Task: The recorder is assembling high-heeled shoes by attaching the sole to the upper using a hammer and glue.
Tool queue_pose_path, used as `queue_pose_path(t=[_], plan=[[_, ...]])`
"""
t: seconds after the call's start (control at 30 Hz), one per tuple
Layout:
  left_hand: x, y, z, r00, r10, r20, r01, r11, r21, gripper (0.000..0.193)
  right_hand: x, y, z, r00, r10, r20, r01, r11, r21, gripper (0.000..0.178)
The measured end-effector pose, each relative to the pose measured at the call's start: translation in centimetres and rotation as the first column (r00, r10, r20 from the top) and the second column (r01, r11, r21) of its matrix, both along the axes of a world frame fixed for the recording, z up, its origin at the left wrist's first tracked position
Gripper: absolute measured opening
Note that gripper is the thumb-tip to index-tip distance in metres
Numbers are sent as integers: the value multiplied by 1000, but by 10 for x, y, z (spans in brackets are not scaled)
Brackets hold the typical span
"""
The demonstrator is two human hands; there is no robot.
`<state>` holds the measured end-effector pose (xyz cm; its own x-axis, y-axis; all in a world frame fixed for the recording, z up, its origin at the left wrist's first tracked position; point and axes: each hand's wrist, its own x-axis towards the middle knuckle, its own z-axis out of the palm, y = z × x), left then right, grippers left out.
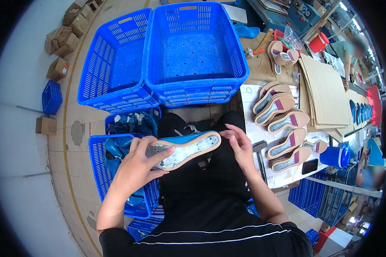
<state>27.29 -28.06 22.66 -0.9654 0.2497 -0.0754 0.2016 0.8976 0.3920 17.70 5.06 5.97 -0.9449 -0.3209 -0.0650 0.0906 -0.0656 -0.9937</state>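
Over my lap, my left hand (137,165) grips a blue shoe last (186,150) near one end, fingers over the far side and thumb on its underside. The last lies sideways with that underside up: a scuffed grey, metal-looking face with small holes, framed by a tan edge. My right hand (240,145) is beside the other end of the last, fingers apart and nothing held. Its fingertips are close to the tan edge; whether they touch is unclear. To the right, several tan shoe soles (283,124) with grey and purple middles lie on a white-topped table (251,96).
Two large blue crates (193,81) stand ahead. Another blue crate (96,162) at my left contains blue shoe lasts (114,147). A hammer (266,40), stacked tan sheets (321,94), a blue drum (335,156) and a dark phone-like slab (309,166) are on the right. Co-workers are farther right.
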Motion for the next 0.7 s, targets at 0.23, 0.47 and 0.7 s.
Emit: queue_pose_path(t=[0.23,0.47,0.7], plan=[[1,1,-10,996,-31,-80,32,999,18,60,76,101,-39,840,-8,-542,533,198,823,65],[1,2,-14,990,-43,-137,48,998,32,57,84,123,-75,916,-20,-400,400,106,910,39],[7,1,-23,982,-30,-188,40,998,46,60,88,145,-83,902,-88,-423,425,359,831,31]])
